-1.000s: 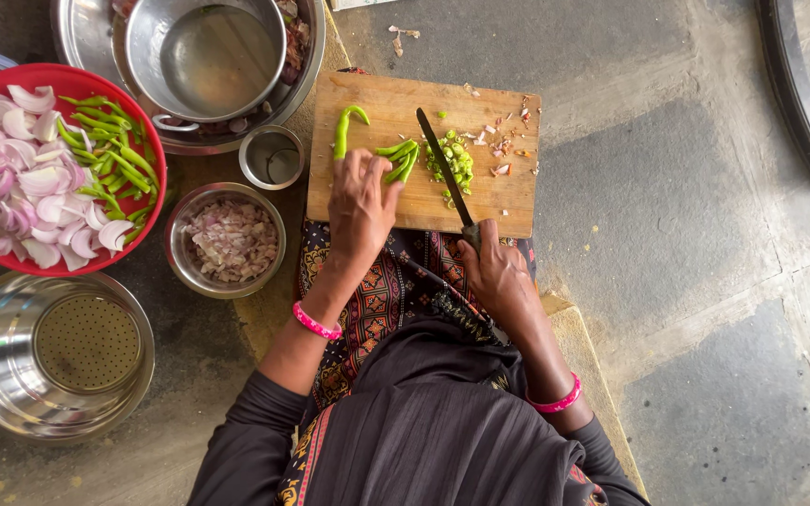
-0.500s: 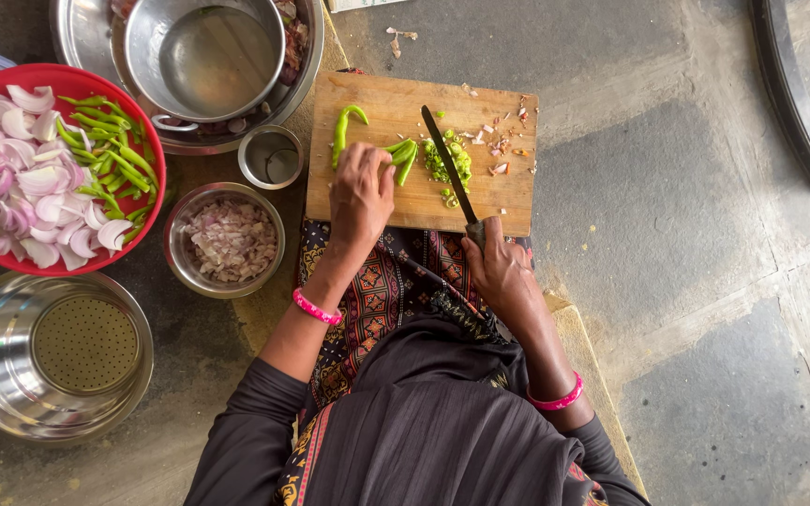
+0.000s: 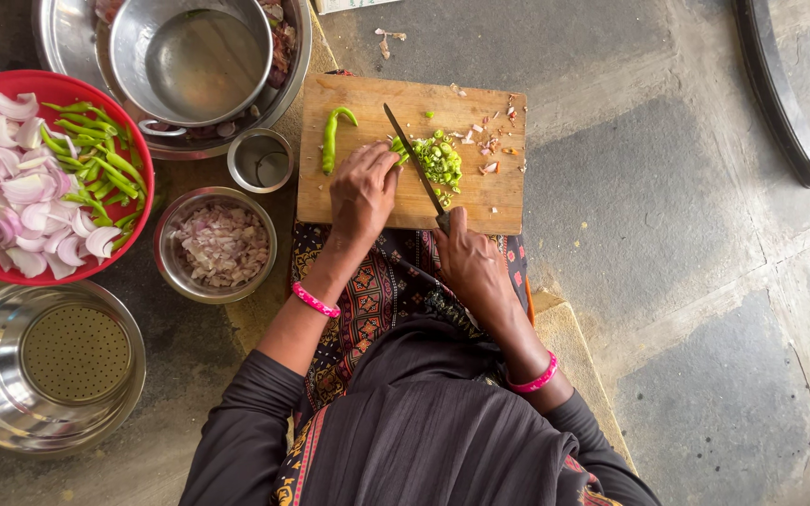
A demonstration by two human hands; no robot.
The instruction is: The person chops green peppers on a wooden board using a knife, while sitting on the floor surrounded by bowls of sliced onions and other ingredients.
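The cutting board [image 3: 412, 155] lies on the floor [image 3: 667, 281] in front of the person. On the board, the whole chilli [image 3: 332, 139] lies at the left, and the pile of chopped chilli [image 3: 441, 159] lies in the middle. The knife [image 3: 414, 167] lies between the left hand [image 3: 363, 192] and this pile. The right hand [image 3: 471, 267] is at the near edge of the board. Left of the board stand a small cup [image 3: 261, 160] and a bowl of chopped onion [image 3: 217, 245]. Further left is a plate with onion slices and chillies [image 3: 44, 173], and nearer to the person a strainer bowl [image 3: 44, 365].

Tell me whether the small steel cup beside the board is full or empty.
Empty: the small steel cup stands upright and shows only bare metal inside.
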